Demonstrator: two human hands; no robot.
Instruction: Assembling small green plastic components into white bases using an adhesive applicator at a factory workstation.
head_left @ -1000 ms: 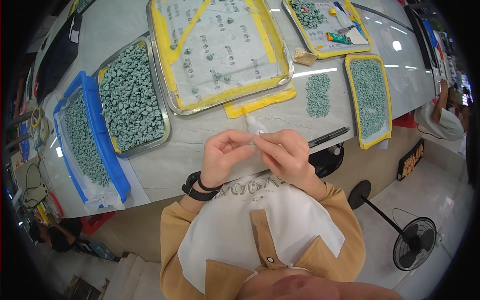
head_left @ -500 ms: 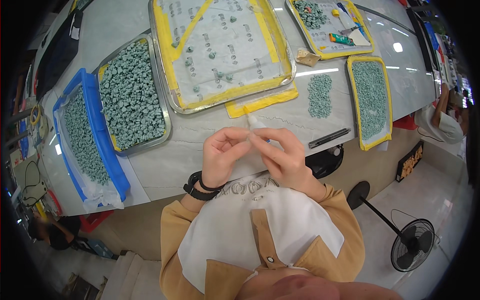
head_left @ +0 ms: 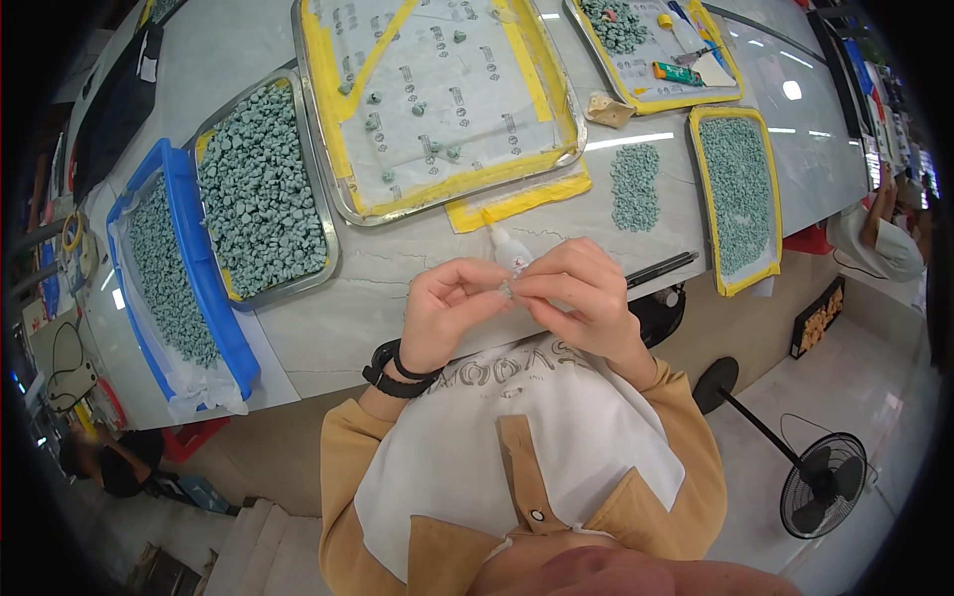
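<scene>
Above the table's near edge, my left hand (head_left: pixel 449 303) and my right hand (head_left: pixel 584 298) meet at the fingertips, both closed in a pinch. Between them is a small pale greenish piece (head_left: pixel 507 290), mostly covered by the fingers. Just beyond them lies a small white squeeze bottle (head_left: pixel 509 248) with a yellowish tip, its near end hidden by my right hand. A slim black tool, like tweezers (head_left: pixel 663 269), lies right of my right hand. Farther off, a large metal tray (head_left: pixel 477 194) edged with yellow tape holds paper and several scattered green pieces (head_left: pixel 418 108).
At left stand a metal tray of green chunks (head_left: pixel 263 179) and a blue bin (head_left: pixel 214 328) of smaller ones. At right are a loose pile of small green pieces (head_left: pixel 635 189), a yellow-taped tray (head_left: pixel 772 199) and a tool tray (head_left: pixel 686 103). A black fan (head_left: pixel 823 485) stands on the floor.
My right hand has shifted slightly right and turned, its fingers now more curled together. More of the white bottle shows beyond the hands. My left hand has hardly moved.
</scene>
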